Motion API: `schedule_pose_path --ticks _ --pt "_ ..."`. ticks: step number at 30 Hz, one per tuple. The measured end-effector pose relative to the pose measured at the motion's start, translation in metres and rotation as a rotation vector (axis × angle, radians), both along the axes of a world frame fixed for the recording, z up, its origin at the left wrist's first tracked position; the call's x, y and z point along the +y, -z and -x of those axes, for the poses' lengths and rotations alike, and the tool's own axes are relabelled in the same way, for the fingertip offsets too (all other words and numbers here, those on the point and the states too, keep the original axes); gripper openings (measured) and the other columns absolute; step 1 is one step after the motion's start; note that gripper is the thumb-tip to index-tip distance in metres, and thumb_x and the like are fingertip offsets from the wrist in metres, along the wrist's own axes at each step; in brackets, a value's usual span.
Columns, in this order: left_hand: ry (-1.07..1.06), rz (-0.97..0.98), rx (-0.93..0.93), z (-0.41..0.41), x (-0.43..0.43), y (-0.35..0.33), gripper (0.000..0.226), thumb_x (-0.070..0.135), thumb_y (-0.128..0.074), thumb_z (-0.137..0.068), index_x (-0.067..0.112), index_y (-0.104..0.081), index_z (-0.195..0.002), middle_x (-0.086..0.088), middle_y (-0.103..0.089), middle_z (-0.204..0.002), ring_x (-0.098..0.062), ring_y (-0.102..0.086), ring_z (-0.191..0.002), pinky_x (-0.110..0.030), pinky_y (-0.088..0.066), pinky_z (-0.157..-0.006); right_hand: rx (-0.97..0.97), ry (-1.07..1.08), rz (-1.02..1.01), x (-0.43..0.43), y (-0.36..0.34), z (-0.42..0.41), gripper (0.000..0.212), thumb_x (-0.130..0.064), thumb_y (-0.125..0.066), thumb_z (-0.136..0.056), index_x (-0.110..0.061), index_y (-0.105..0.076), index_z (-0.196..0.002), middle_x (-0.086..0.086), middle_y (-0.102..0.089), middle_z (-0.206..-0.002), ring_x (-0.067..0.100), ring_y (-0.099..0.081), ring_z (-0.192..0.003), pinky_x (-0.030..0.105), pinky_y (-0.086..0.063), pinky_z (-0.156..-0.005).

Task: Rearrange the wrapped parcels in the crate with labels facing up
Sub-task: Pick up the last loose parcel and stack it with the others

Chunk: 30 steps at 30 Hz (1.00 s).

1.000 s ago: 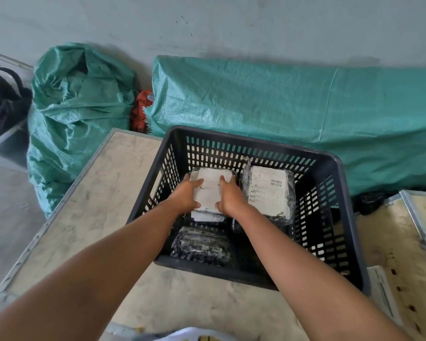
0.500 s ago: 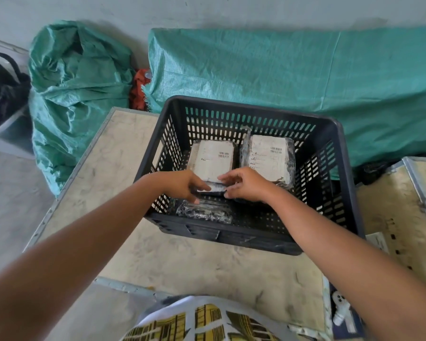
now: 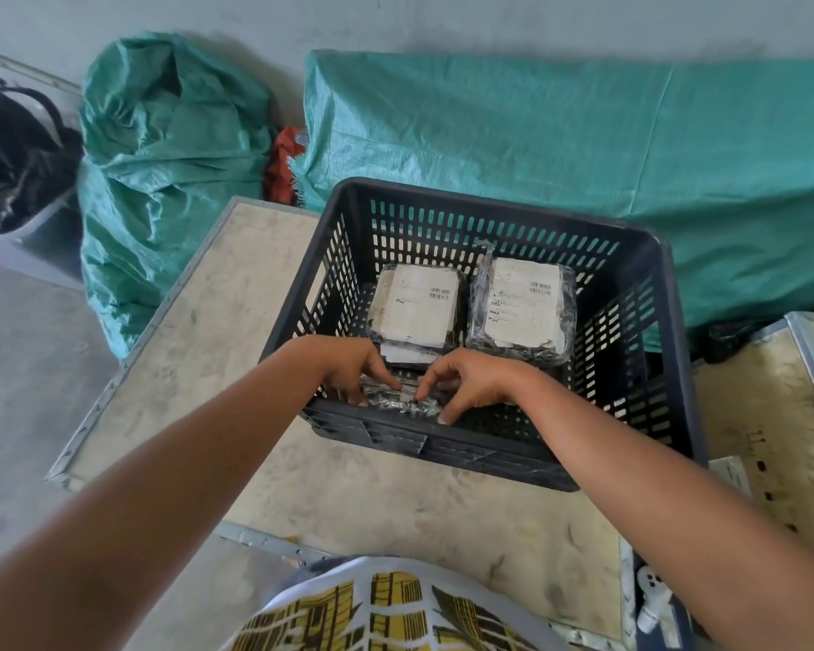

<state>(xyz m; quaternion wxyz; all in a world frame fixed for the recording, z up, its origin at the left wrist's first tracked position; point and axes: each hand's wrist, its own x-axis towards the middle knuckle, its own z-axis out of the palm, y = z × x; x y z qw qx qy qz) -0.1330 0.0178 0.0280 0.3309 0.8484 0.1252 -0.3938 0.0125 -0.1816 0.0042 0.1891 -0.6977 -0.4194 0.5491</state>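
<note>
A black slotted plastic crate [image 3: 649,293] stands on a pale board table. Inside, two plastic-wrapped parcels lie side by side at the back with white labels up: the left parcel [image 3: 419,307] and the right parcel [image 3: 522,305]. Another labelled parcel [image 3: 407,354] peeks out beneath the left one. At the crate's near wall lies a dark wrapped parcel [image 3: 403,399] with no label showing. My left hand [image 3: 353,368] and my right hand [image 3: 471,385] both have curled fingers on this dark parcel, gripping its two ends.
The table [image 3: 217,331] has a metal edge; a second board table [image 3: 771,415] adjoins on the right. Green woven sacks [image 3: 161,157] and a green tarp-covered pile [image 3: 560,133] lie behind. A grey bin with black bags [image 3: 15,180] stands far left.
Both hands left the labelled parcel at the back left and came toward me to the dark parcel at the crate's near wall. The camera view also shifted.
</note>
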Motion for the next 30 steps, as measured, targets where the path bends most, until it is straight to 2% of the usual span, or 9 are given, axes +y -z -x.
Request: schedule_pose_path --ticks 4,8,12,15,20,23,25,27,30 --pt "-0.169 -0.004 -0.157 0.000 0.007 -0.001 0.063 0.005 -0.070 -0.093 0.038 -0.055 -0.144 -0.001 -0.065 -0.133 -0.020 -0.068 -0.090 -0.033 -0.062 -0.078 0.046 0.312 -0.145 -0.004 0.001 -0.013 0.040 0.000 -0.083 -0.077 -0.038 -0.083 -0.088 -0.011 -0.078 -0.110 0.005 -0.071 -0.106 0.032 -0.058 -0.096" --pt "-0.150 -0.122 -0.217 -0.005 0.008 0.000 0.098 0.011 -0.087 -0.078 0.027 -0.035 -0.159 -0.003 -0.047 -0.155 -0.025 -0.049 -0.136 -0.036 -0.037 -0.115 -0.063 0.288 -0.214 -0.002 -0.002 -0.014 0.041 -0.017 -0.094 -0.070 -0.043 -0.080 -0.097 -0.020 -0.068 -0.120 -0.005 -0.061 -0.107 0.018 -0.044 -0.088" --pt "-0.139 -0.169 -0.271 -0.009 0.010 0.003 0.086 0.006 -0.082 -0.082 0.029 -0.044 -0.155 -0.005 -0.054 -0.150 -0.023 -0.053 -0.131 -0.036 -0.041 -0.111 -0.228 0.197 -0.249 0.005 -0.004 -0.009 0.042 -0.018 -0.095 -0.069 -0.042 -0.074 -0.097 -0.013 -0.068 -0.120 0.009 -0.060 -0.113 0.027 -0.045 -0.092" --pt "-0.172 -0.157 -0.335 -0.007 0.014 0.002 0.078 0.006 -0.076 -0.088 0.032 -0.043 -0.154 -0.004 -0.055 -0.148 -0.020 -0.056 -0.126 -0.035 -0.045 -0.106 -0.263 0.214 -0.342 0.003 -0.012 -0.010 0.036 -0.023 -0.090 -0.076 -0.049 -0.075 -0.096 -0.024 -0.067 -0.109 -0.010 -0.063 -0.095 0.006 -0.047 -0.074" --pt "-0.449 -0.074 -0.716 -0.007 0.009 -0.011 0.068 0.020 -0.064 -0.099 0.041 -0.033 -0.157 0.006 -0.061 -0.132 -0.007 -0.062 -0.108 -0.039 -0.054 -0.099 -0.211 0.534 -0.574 -0.012 -0.029 -0.029 0.028 -0.020 -0.079 -0.086 -0.043 -0.074 -0.102 -0.018 -0.066 -0.118 -0.020 -0.058 -0.101 0.001 -0.048 -0.072" --pt "-0.423 0.004 -0.771 -0.007 0.007 -0.017 0.091 0.020 -0.065 -0.098 0.053 -0.006 -0.159 0.008 -0.051 -0.150 -0.010 -0.050 -0.132 -0.037 -0.042 -0.111 -0.117 0.706 -0.683 -0.012 -0.035 -0.037 0.032 -0.015 -0.076 -0.086 -0.044 -0.076 -0.100 -0.020 -0.073 -0.106 -0.003 -0.066 -0.087 0.010 -0.048 -0.075" --pt "-0.346 0.027 -0.739 -0.007 0.004 -0.019 0.103 0.017 -0.065 -0.098 0.061 0.011 -0.153 0.009 -0.038 -0.159 -0.010 -0.039 -0.140 -0.034 -0.033 -0.115 -0.064 0.779 -0.684 -0.009 -0.034 -0.038 0.031 -0.018 -0.075 -0.088 -0.045 -0.076 -0.103 -0.014 -0.074 -0.103 0.027 -0.064 -0.077 0.026 -0.050 -0.072" --pt "-0.313 0.008 -0.735 -0.009 0.002 -0.019 0.105 0.015 -0.064 -0.099 0.064 0.014 -0.150 0.003 -0.043 -0.153 -0.014 -0.043 -0.136 -0.034 -0.035 -0.114 -0.048 0.814 -0.695 -0.006 -0.032 -0.037 0.029 -0.020 -0.075 -0.090 -0.043 -0.076 -0.108 -0.014 -0.075 -0.105 0.049 -0.062 -0.089 0.043 -0.058 -0.074" --pt "-0.368 0.028 -0.731 -0.012 0.005 -0.016 0.101 0.013 -0.061 -0.100 0.068 0.008 -0.149 -0.002 -0.049 -0.143 -0.018 -0.051 -0.127 -0.037 -0.044 -0.109 -0.029 0.848 -0.816 0.000 -0.034 -0.033 0.032 -0.023 -0.078 -0.091 -0.046 -0.075 -0.113 -0.019 -0.072 -0.123 0.027 -0.070 -0.110 0.040 -0.060 -0.093"
